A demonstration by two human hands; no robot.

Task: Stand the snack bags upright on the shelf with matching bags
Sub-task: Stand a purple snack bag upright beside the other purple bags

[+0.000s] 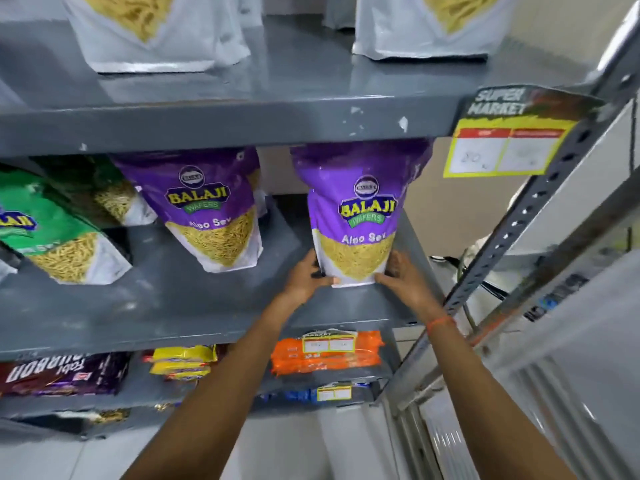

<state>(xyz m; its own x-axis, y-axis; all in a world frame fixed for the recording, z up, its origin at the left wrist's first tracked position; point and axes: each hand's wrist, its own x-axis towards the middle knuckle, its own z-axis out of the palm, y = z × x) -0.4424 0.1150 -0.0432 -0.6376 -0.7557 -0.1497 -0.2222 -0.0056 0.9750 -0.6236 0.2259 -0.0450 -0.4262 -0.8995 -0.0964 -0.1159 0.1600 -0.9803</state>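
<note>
Both hands, the left hand [306, 277] and right hand [401, 277], clasp the base corners of a purple Aloo Sev bag [353, 216] standing at the right end of the middle shelf [173, 306], beside a matching purple bag [211, 209]; its base seems seated, though blur hides this; best to press it flat, square the front forward, then release gently.

right purple bag [360, 216]: "BALAJI WAFERS", "Aloo Sev" | left purple bag [207, 209]: the same words | green bag [45, 230]: part of "BALAJI" logo, rest unclear | hanging price tag [509, 133]: "SUPER MARKET", handwritten "80" | dark red packet [59, 374] on lower shelf: "BOURBON", upside down | small yellow price labels [329, 342]: not readable
</note>
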